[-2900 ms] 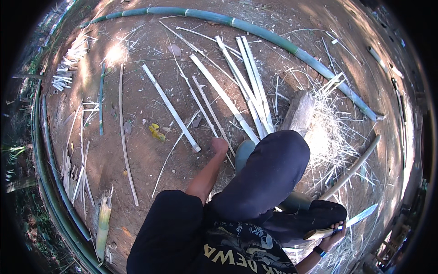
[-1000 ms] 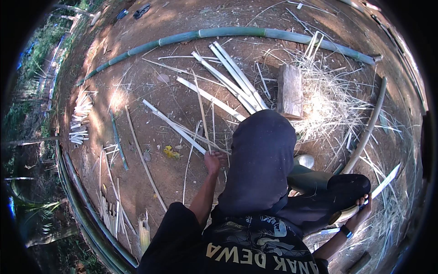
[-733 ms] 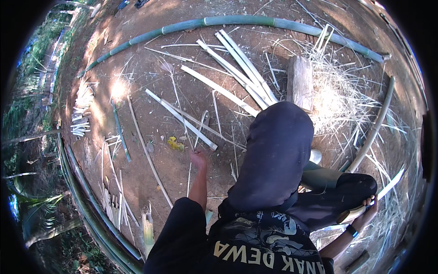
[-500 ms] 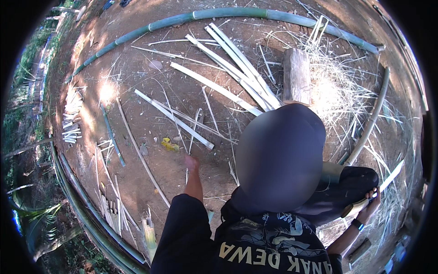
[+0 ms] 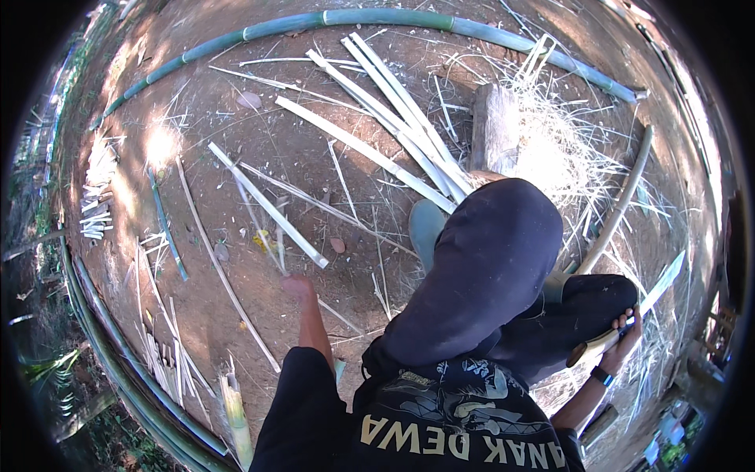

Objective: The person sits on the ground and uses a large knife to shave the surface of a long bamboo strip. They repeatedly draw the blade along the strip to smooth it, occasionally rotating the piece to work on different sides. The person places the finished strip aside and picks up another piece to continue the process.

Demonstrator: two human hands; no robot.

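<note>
My left hand (image 5: 297, 287) hangs low over the ground in front of me, closed on thin, pale bamboo strips (image 5: 271, 250) that are blurred by motion. A thicker split bamboo slat (image 5: 271, 206) lies just beyond it. At my right side, my right hand (image 5: 625, 340), with a dark band at the wrist, grips a machete. The machete's pale blade (image 5: 664, 282) points away to the right, and its wooden handle (image 5: 591, 348) sticks out behind the palm. My raised knee in dark trousers hides part of the ground between the hands.
A long green bamboo pole (image 5: 377, 17) curves across the far side. Several split slats (image 5: 362, 145) lean toward a wooden block (image 5: 495, 126) beside a heap of shavings (image 5: 558, 134). A thin pole (image 5: 625, 197) lies right. Short cut pieces (image 5: 98, 193) and more poles (image 5: 130, 358) lie left.
My left hand has moved left along with the thin strips. The dark knee now shows more fully, with a foot beside it. The right hand keeps its hold on the machete.
</note>
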